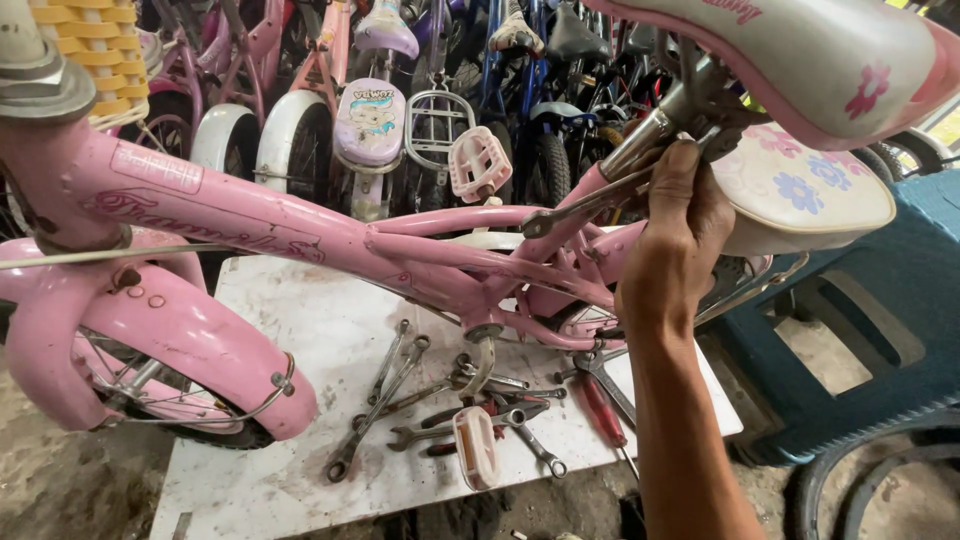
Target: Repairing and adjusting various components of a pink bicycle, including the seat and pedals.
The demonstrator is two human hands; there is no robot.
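Down at the near edge, a white tabletop (pixel 300 330) carries a scatter of spanners (pixel 385 395), red-handled pliers (pixel 603 400) and a loose white pedal (pixel 475 445); its right corner ends just beside a blue plastic stool (pixel 880 330), leaving only a narrow strip of dirt floor between them. A black tyre (pixel 870 480) lies on the ground at the lower right, closing off that side further.

Above the tabletop hangs a small pink bicycle (pixel 300 235), its frame running across from left to right. Its front mudguard (pixel 170 340) and wheel overhang the tabletop's left edge. The crank and pedal hang just over the tools, nearly touching them.

The right hand (pixel 675 250) comes up from the bottom, forearm crossing the tabletop's right corner. It is closed around the end of a steel wrench (pixel 585 205), thumb raised to the clamp under the white and pink saddle (pixel 800 70). The wrench's other end points left, level with the top tube. Of the hands, only this one shows; the left is out of view.

Beyond the frame, a packed row of other children's bicycles (pixel 400 110) fills the background wall to wall, wheels and handlebars crowded together, a yellow basket (pixel 95 60) at the upper left.
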